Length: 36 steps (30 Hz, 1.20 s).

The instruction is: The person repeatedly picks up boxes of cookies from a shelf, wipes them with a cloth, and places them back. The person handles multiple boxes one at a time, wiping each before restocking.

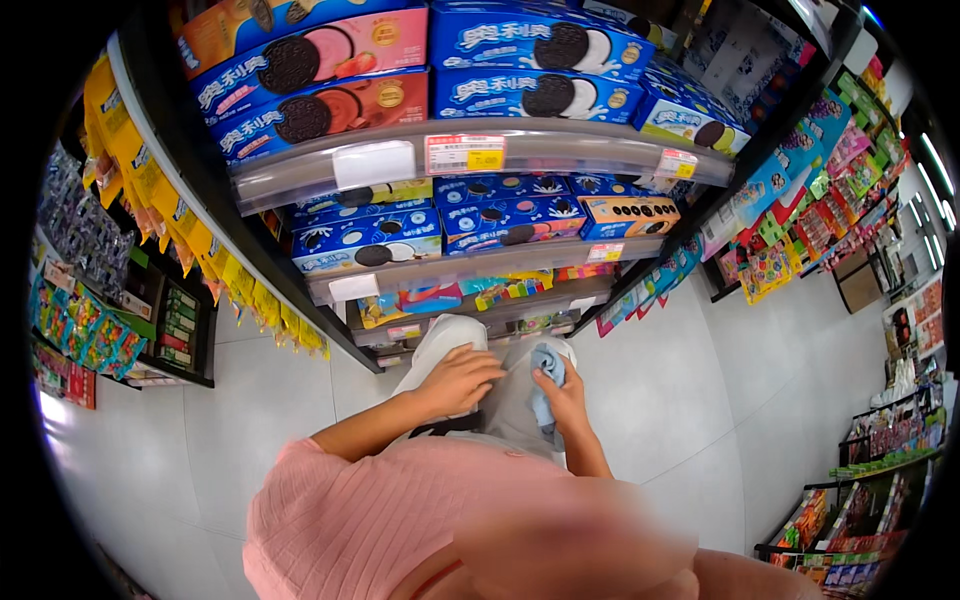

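Note:
A crumpled light-blue cloth (pixel 547 382) is in my right hand (pixel 568 397), with the thumb pressed over it, just above my right thigh. My left hand (pixel 459 379) holds nothing. Its fingers are loosely bent and a little apart, over my left knee in pale trousers (pixel 450 330). Both hands are in front of the lower shelves of a snack rack. Blue Oreo biscuit boxes (pixel 544 97) stand stacked on the upper shelf (pixel 540 161). More Oreo boxes (pixel 367 236) fill the shelf below, and colourful snack packs (pixel 420 300) lie lower still.
Dark rack posts (pixel 292 285) flank the shelves. Yellow bags (pixel 172 202) hang on the left side and blue bags (pixel 757 187) on the right. Clear shelf-edge strips (pixel 285 184) jut out with price tags (pixel 465 154). Grey floor tiles (pixel 675 390) surround me; other snack racks (pixel 855 525) stand beyond.

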Each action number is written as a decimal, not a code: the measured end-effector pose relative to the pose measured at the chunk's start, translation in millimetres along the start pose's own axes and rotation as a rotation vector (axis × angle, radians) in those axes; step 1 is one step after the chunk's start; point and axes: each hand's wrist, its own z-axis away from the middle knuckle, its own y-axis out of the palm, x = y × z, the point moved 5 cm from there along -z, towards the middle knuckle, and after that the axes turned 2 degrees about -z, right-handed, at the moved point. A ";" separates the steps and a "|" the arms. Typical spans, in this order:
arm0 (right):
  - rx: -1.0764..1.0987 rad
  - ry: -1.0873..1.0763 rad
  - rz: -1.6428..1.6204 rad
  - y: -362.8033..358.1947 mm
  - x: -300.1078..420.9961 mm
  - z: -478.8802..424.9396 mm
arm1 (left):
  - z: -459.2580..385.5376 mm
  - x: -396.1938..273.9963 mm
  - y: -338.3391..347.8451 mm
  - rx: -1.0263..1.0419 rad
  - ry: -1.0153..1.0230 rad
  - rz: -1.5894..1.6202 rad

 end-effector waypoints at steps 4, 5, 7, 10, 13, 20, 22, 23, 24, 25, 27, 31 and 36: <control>0.096 0.026 0.040 36.3 -10.9 -10.5 | 38.4 32.7 7.4 -0.068 -0.141 0.101; 0.137 0.042 0.054 46.2 -13.2 -10.2 | 44.7 35.0 11.5 -0.093 -0.144 0.119; 0.201 0.012 0.093 70.1 -3.7 -10.5 | 53.7 36.1 11.5 -0.109 -0.152 0.116; 0.232 -0.255 0.248 91.3 47.5 -7.4 | 63.1 30.6 12.9 -0.110 -0.154 0.080; 0.163 -0.857 0.553 96.2 159.2 -5.5 | 63.6 30.2 16.6 -0.151 -0.054 0.049; -0.152 -1.585 1.028 170.1 341.7 10.8 | 63.4 37.2 24.4 -0.130 -0.023 -0.031; -0.191 -1.508 1.226 188.1 353.3 9.0 | 61.0 33.6 25.9 -0.140 -0.006 -0.019; -0.209 -1.466 1.318 195.8 355.2 5.6 | 60.2 32.8 25.7 -0.146 -0.002 -0.016; -0.212 -1.443 1.345 200.6 355.1 1.4 | 60.2 31.9 25.4 -0.146 0.002 -0.011; -0.214 -1.440 1.338 202.8 355.4 -2.0 | 60.2 31.0 24.9 -0.146 0.005 -0.005; -0.213 -1.436 1.316 206.9 354.7 -8.1 | 61.7 31.3 23.2 -0.151 0.006 0.002; -0.183 -1.375 1.287 212.7 351.9 -15.9 | 65.4 34.0 18.4 -0.166 0.004 0.015; -0.213 -1.465 1.304 216.9 351.1 -20.9 | 65.0 35.3 18.8 -0.168 0.008 0.026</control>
